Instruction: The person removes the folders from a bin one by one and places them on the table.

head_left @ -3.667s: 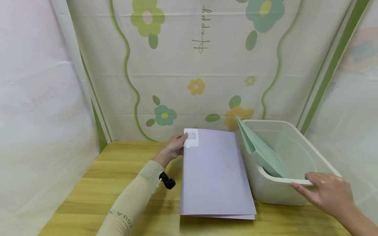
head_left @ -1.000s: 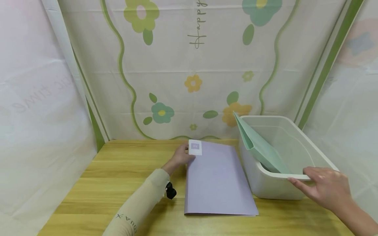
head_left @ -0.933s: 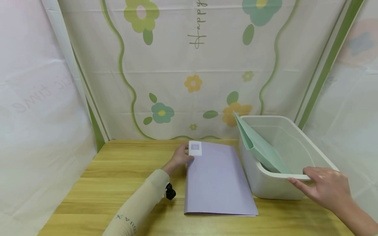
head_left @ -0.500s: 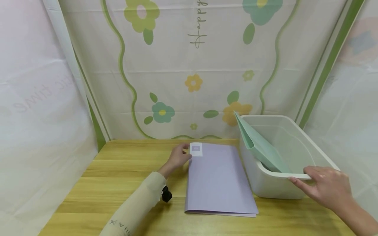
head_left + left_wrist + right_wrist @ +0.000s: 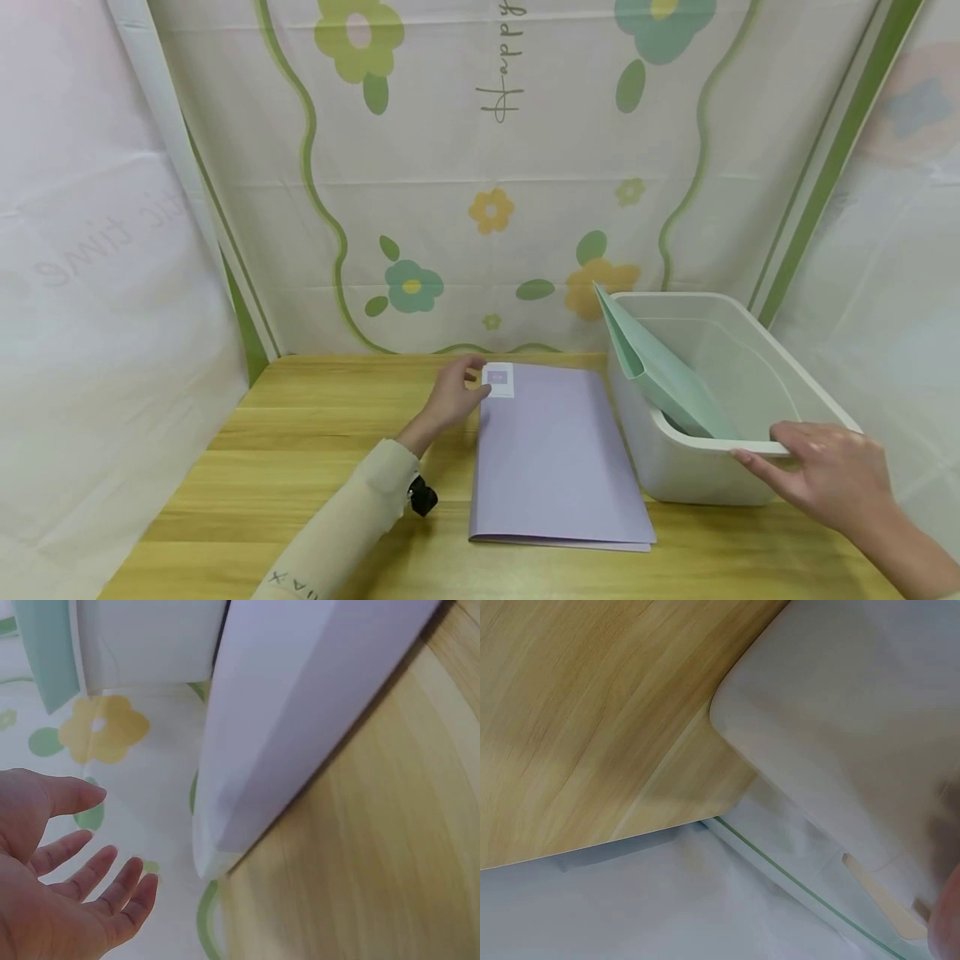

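A lilac file folder (image 5: 562, 458) lies on the table, closed, with a white label (image 5: 498, 380) at its far left corner. My left hand (image 5: 452, 395) hovers beside that corner with its fingers loosely spread. In the left wrist view the palm and fingers of this hand (image 5: 71, 877) hold nothing, apart from the folder (image 5: 277, 712). My right hand (image 5: 836, 475) grips the near rim of a white plastic bin (image 5: 712, 483), thumb outside. Inside the bin a mint green folder (image 5: 667, 375) leans over the left wall, its upper corner sticking out.
The wood-grain table (image 5: 337, 467) meets a flower-printed cloth wall (image 5: 450, 250) at the back. More cloth hangs at left and right. The bin stands close along the lilac folder's right side. A black wrist camera (image 5: 422, 496) is strapped to my left sleeve.
Earlier my left hand held the lilac folder by its left edge, tilted up. The folder has come down flat, and the hand has let go and drawn slightly left. The right hand stays put.
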A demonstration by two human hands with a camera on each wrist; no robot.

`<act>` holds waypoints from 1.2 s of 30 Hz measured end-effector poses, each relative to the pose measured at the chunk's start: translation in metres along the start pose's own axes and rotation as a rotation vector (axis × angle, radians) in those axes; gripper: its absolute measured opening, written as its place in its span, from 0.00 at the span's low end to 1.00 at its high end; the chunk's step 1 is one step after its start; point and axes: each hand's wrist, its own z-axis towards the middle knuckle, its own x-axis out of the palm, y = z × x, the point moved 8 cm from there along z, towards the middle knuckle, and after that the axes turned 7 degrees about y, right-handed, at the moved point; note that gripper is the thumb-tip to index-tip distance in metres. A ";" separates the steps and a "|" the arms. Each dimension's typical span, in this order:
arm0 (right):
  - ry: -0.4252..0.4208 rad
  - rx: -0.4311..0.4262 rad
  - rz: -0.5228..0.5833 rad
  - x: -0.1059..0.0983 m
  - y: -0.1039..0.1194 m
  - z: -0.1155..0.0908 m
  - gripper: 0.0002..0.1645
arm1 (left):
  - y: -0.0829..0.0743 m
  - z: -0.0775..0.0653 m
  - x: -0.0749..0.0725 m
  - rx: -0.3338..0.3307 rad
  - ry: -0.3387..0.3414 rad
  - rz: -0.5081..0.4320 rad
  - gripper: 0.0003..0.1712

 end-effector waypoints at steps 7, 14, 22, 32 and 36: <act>0.001 0.002 0.000 -0.001 0.000 0.000 0.39 | -0.014 -0.003 -0.003 0.049 -0.015 0.008 0.22; 0.001 -0.002 -0.001 -0.001 0.000 -0.002 0.38 | -0.031 -0.006 0.000 0.121 -0.025 0.021 0.23; -0.003 -0.001 -0.003 -0.001 0.000 -0.001 0.38 | -0.044 -0.010 0.003 0.170 -0.043 0.031 0.23; -0.005 0.006 -0.006 -0.001 0.000 -0.001 0.38 | -0.053 -0.013 0.007 0.170 -0.019 0.022 0.24; -0.009 0.006 -0.003 -0.002 0.001 -0.001 0.38 | -0.060 -0.014 0.007 0.186 -0.015 0.038 0.23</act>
